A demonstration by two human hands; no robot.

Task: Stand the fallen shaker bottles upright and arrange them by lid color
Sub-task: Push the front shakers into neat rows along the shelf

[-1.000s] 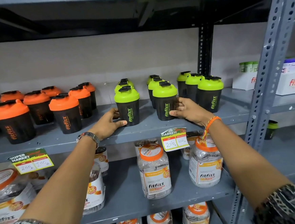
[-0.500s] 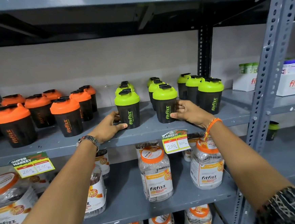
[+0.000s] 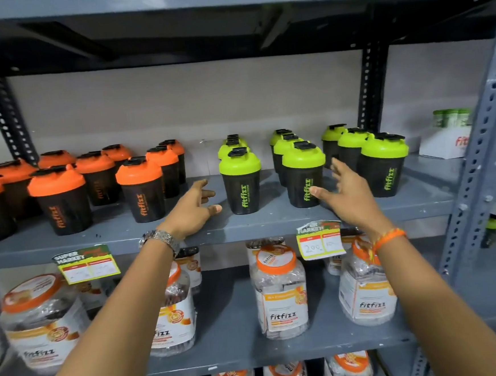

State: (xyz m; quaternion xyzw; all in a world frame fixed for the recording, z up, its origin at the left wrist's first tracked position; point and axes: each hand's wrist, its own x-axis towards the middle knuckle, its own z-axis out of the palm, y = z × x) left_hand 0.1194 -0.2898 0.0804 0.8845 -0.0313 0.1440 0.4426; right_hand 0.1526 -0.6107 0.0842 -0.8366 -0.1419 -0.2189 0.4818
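Black shaker bottles stand upright on the grey shelf [image 3: 273, 224]. Several orange-lidded ones [image 3: 60, 199] fill the left half; several green-lidded ones stand in rows on the right. My left hand [image 3: 193, 208] hovers open just left of the front-left green-lidded bottle [image 3: 241, 181], apart from it. My right hand [image 3: 343, 193] is open, fingers spread, between the front-middle green-lidded bottle [image 3: 304, 174] and the front-right one [image 3: 385, 163]; its thumb lies at the middle bottle's side. Neither hand holds anything.
Price tags [image 3: 320, 240] hang on the shelf's front edge. Clear jars with orange lids [image 3: 280, 292] crowd the shelf below. A grey perforated upright [image 3: 476, 169] bounds the right side, with white boxes [image 3: 444, 139] beyond it. Another shelf runs overhead.
Both hands have let go of the two front green-lidded bottles and drawn back slightly with fingers spread. The view has shifted left, showing more orange-lidded bottles.
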